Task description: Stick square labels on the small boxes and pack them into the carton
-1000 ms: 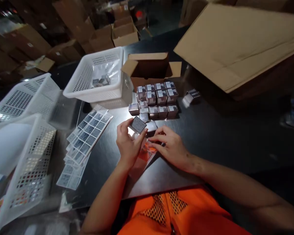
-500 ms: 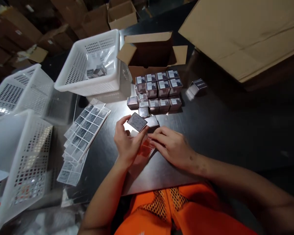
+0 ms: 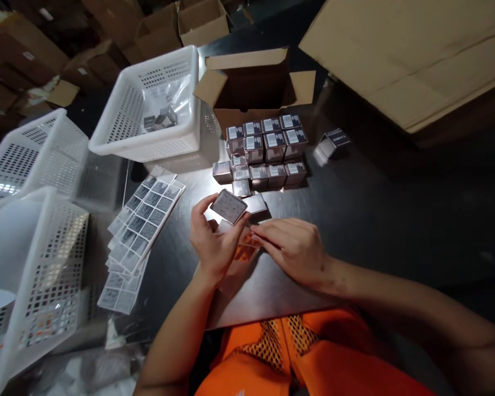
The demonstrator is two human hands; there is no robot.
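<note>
My left hand (image 3: 214, 236) is closed around a small box (image 3: 229, 207), thumb on one side and fingers on the other. The box's grey, finely printed face is turned up. Just to its right, my right hand (image 3: 291, 247) has thumb and forefinger pinched at the edge of a glossy clear sheet (image 3: 245, 254), which shows orange reflections. Part of this sheet is hidden under my left hand. Beyond the held box, a silvery small box (image 3: 256, 204) lies on the metal table (image 3: 272, 297). Several stacked small boxes with barcode labels (image 3: 268, 146) stand further back.
Fanned label sheets (image 3: 142, 228) lie to the left. A white basket (image 3: 148, 144) with a few small boxes stands behind them, and more white baskets (image 3: 45, 275) line the left side. An open carton (image 3: 251, 113) is at the back. One small box (image 3: 333, 142) lies apart on the right.
The held box has turned and tilted slightly in my left hand. My right hand has shifted a little, its fingers still pinched at the clear sheet's edge.
</note>
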